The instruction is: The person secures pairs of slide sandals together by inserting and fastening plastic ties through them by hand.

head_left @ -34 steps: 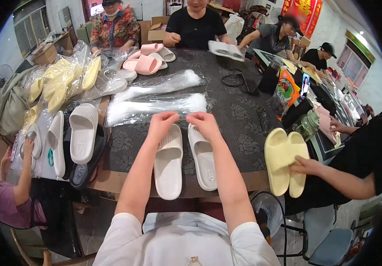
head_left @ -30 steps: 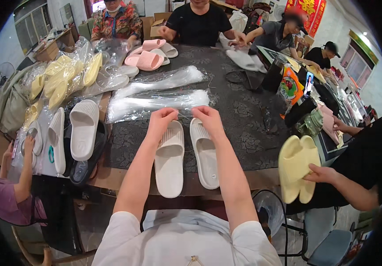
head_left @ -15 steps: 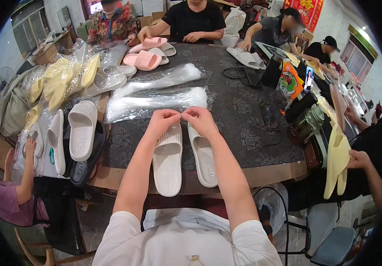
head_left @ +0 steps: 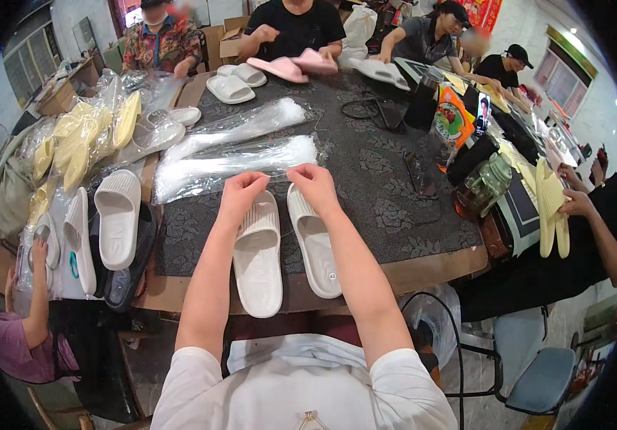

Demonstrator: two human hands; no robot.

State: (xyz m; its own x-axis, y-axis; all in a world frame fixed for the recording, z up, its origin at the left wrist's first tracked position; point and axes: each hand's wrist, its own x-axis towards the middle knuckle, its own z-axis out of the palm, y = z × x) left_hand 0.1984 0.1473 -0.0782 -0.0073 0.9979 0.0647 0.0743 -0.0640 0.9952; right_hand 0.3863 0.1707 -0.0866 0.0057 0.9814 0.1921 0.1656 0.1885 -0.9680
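Straight ahead of your chest, two white slippers are lying on the dark patterned mat (head_left: 387, 222), toes pointing away from you. The left slipper (head_left: 258, 276) is sitting toward half past eleven and the right slipper (head_left: 318, 251) at twelve, with a gap between them. Your left hand (head_left: 245, 190) is hovering at the left one's toe end, your right hand (head_left: 312, 188) at the right one's. The two hands are staying just apart – each is pinching thumb against finger – and they seem to be holding a thin strand (head_left: 276, 175) between them, though it is too fine to follow clearly.

Beyond your fingertips, toward half past eleven, two clear bags of white strands (head_left: 240, 165) are lying one past the other. At ten, a ribbed white slide (head_left: 118, 222) is resting over a dark slide (head_left: 123, 287). At two, a co-worker's hand (head_left: 575, 203) is holding pale yellow slippers (head_left: 552, 204). A glass jar (head_left: 489, 183) is standing at half past one, and an orange packet (head_left: 454, 122) is standing past it at one.

Farther out, bagged yellow slides (head_left: 86, 136) are lying heaped at half past ten. At the far edge – twelve o'clock – a person in black is handling pink slippers (head_left: 280, 69).
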